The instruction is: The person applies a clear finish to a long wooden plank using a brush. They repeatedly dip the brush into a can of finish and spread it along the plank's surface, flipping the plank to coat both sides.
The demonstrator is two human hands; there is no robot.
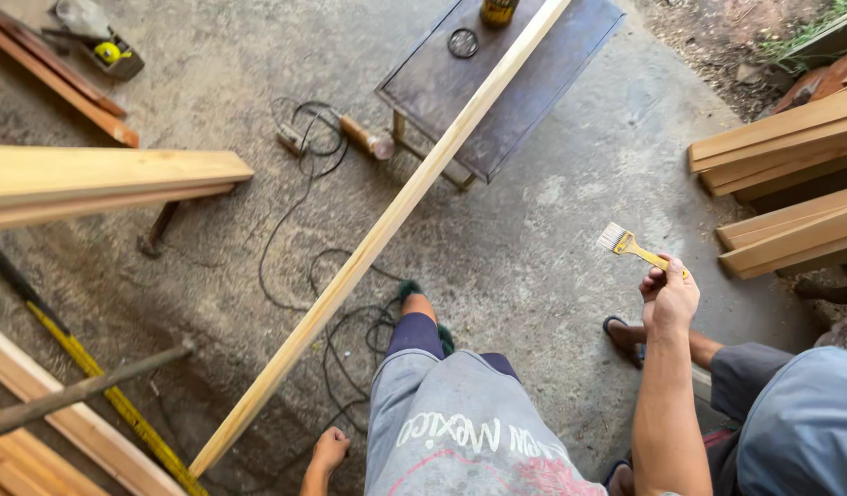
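Note:
My right hand (671,296) is raised at the right and grips a paintbrush (629,244) by its yellow handle, bristles pointing up-left. My left hand (329,450) is low at the bottom edge with its fingers curled, and nothing shows in it. It hangs just right of the near end of a long pale wooden strip (378,239). The strip runs diagonally from bottom left to the dark table (534,83) at the top and lies across it. My legs in grey shorts (460,422) stand between the two hands.
A can (498,10) and a round lid (463,42) sit on the table. Black cables (299,207) loop over the concrete floor. Stacked boards (791,174) lie at the right, a thick plank (102,179) at the left, more lumber and a yellow bar (102,381) at the bottom left.

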